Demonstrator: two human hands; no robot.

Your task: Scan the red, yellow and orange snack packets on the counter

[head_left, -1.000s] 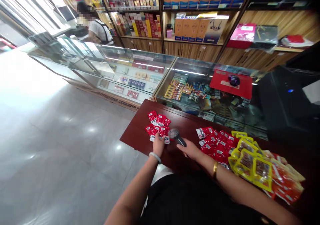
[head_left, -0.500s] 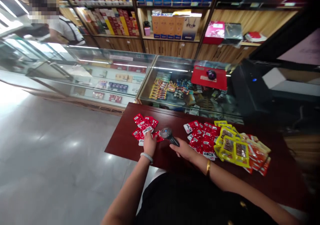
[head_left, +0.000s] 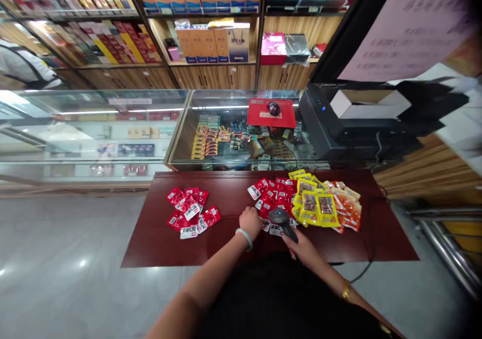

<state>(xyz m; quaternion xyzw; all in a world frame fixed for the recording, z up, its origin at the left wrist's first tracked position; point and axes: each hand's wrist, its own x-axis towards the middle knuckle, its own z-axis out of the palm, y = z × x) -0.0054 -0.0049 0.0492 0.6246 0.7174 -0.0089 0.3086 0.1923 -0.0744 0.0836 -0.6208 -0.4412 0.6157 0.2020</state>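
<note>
Dark-red wooden table (head_left: pixel 150 246): right hand (head_left: pixel 302 247) clasps black plastic scanner (head_left: pixel 283 223), likely for aiming; left hand (head_left: pixel 250 221), nine o'clock, hold unclear.

Packets (head_left: pixel 191 211) left and right on table (head_left: pixel 226 251), glass case (head_left: pixel 181 137) behind, shelves (head_left: pixel 211 65) beyond

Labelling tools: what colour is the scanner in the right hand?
Dark grey to black; the scanner shows best in the head view.
</note>
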